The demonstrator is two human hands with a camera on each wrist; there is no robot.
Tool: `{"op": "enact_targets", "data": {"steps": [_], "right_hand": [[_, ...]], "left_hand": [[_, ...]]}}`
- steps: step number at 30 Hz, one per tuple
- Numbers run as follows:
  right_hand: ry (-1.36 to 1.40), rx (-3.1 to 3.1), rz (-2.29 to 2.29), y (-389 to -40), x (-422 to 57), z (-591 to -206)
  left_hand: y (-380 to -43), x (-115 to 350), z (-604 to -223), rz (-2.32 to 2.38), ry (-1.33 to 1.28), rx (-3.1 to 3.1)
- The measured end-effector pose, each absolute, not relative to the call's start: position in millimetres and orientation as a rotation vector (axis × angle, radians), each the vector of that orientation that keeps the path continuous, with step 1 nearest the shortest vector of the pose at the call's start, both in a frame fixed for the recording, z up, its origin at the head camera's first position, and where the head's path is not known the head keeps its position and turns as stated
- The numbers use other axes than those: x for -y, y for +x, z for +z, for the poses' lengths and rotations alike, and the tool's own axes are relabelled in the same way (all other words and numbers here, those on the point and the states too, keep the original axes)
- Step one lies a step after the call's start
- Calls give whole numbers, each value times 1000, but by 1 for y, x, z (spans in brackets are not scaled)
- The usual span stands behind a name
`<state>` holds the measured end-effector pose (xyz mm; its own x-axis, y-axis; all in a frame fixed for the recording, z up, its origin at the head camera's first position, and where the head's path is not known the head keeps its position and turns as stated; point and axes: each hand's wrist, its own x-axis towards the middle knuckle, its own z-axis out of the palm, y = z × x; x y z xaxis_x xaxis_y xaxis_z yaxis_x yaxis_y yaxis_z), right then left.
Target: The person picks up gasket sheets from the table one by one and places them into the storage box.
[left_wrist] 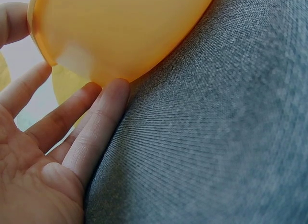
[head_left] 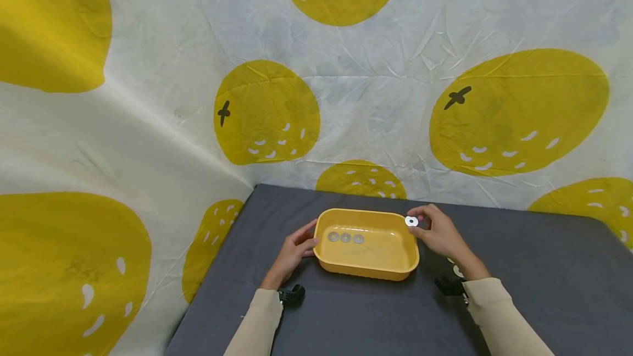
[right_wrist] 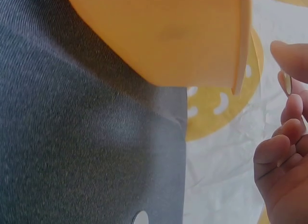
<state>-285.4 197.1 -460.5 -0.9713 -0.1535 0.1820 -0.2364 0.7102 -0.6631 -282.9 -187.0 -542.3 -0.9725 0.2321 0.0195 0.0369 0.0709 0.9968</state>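
Note:
A yellow rectangular tray (head_left: 366, 273) rests on the dark cloth, with three flat metal washers (head_left: 345, 238) in a row on its floor, toward the left. At the tray's left end my left hand (head_left: 293, 251) holds it, thumb at the rim and extended fingers (left_wrist: 113, 96) against the outer wall. My right hand (head_left: 440, 232) pinches another washer (head_left: 411, 221) between thumb and fingers, right by the rim's far right corner. This washer shows a dark centre hole; in the right wrist view it is seen nearly edge-on.
Beside the right wrist lie a few more washers (head_left: 458, 272) on the grey cloth-covered table (head_left: 366, 323), partly hidden by the forearm. A white curtain (head_left: 371, 109) with yellow fruit prints hangs behind the table and along its left side.

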Motion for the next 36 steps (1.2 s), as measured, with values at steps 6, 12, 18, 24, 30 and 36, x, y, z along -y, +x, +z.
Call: {"op": "enact_targets", "data": {"steps": [6,12,18,24,30,36], "right_hand": [[374,2793,1135,-287,-191,-460],[454,2755,1171,-289,-182,-461],[507,2737,1159,-291,-169,-462],[530,2743,1143,-291,-154,-463],[553,2747,1129,-292,-141,-469],[519,2761,1102,-294,-129,-475]], "left_hand": [[-283,187,-541,2035,278,-2176],[-283,187,-541,2032,248,-2170],[-285,187,-542,2039,244,-2160],[-284,188,-541,2046,254,-2143],[-285,188,-542,2056,265,-2134],[-285,188,-544,2050,261,-2138]]}}
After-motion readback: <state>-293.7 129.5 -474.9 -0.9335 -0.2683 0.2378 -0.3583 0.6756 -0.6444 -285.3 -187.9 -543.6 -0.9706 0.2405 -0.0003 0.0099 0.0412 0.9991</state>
